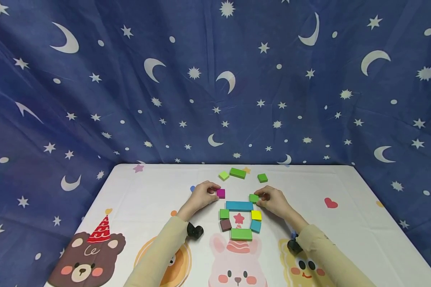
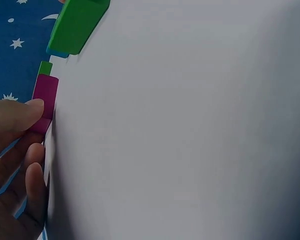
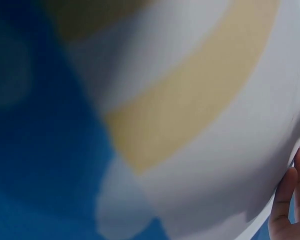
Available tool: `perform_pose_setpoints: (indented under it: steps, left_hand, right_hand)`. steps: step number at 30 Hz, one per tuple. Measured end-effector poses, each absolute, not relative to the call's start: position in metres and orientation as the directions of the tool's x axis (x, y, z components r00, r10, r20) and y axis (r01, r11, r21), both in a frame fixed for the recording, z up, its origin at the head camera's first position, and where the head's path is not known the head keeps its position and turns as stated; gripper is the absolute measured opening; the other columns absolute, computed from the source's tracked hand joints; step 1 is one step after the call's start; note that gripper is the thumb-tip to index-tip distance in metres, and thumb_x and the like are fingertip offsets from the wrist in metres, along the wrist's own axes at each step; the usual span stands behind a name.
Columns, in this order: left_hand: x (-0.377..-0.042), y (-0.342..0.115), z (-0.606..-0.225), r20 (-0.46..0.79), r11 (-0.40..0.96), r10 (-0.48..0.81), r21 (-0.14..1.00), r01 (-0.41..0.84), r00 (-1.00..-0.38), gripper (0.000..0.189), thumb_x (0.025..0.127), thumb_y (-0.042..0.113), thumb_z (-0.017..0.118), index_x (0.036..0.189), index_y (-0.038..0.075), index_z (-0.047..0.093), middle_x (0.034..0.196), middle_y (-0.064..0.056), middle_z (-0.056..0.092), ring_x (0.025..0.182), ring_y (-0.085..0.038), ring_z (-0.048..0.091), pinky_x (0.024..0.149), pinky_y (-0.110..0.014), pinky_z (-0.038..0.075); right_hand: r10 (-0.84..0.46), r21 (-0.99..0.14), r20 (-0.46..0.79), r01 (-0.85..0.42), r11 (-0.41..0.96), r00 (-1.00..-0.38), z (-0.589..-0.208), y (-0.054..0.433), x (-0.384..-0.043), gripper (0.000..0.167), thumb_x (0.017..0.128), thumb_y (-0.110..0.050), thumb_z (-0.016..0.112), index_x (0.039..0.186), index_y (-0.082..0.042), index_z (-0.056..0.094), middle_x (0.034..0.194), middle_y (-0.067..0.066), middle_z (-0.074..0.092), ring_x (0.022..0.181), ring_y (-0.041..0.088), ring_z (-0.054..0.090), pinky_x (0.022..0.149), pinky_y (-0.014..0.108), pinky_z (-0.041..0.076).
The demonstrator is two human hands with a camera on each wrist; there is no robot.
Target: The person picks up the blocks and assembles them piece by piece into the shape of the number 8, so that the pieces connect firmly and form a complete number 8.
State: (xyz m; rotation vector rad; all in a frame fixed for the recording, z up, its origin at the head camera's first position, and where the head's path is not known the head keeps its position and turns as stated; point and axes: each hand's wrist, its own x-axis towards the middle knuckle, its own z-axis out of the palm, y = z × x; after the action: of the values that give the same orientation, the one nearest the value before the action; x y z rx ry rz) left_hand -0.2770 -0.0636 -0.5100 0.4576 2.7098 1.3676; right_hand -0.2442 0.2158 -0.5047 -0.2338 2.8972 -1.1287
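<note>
In the head view my left hand pinches a magenta block between thumb and fingers, up and left of a long blue block. The left wrist view shows the thumb pressed on that magenta block. My right hand grips a small green block by the blue block's right end. Below, a green block and a brown block form the left side; a yellow block and a teal block form the right. A green rectangular block lies at the bottom.
Toward the table's far edge lie a light-green block, a longer green block and a green block. The white tablecloth carries printed cartoon animals. A blue curtain with moons and stars hangs behind.
</note>
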Motion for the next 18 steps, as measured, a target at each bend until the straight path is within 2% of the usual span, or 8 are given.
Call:
perform_pose_setpoints:
  steps: [18]
  left_hand:
    - [-0.2746,-0.0631,-0.5061,0.081,0.556,0.311,0.793,0.250,-0.947,0.027,0.077,0.004,0.075,0.104,0.006,0.072,0.096,-0.008,0.066,0.085,-0.017,0.058,0.075,-0.026,0.046]
  right_hand:
    - [-0.144,-0.679,0.020,-0.119,0.724,-0.989,-0.5032,0.2146,-0.2431,0.027,0.080,-0.004,0.073,0.106,-0.007,0.070,0.095,0.004,0.064,0.078,0.015,0.051,0.072,0.027,0.045]
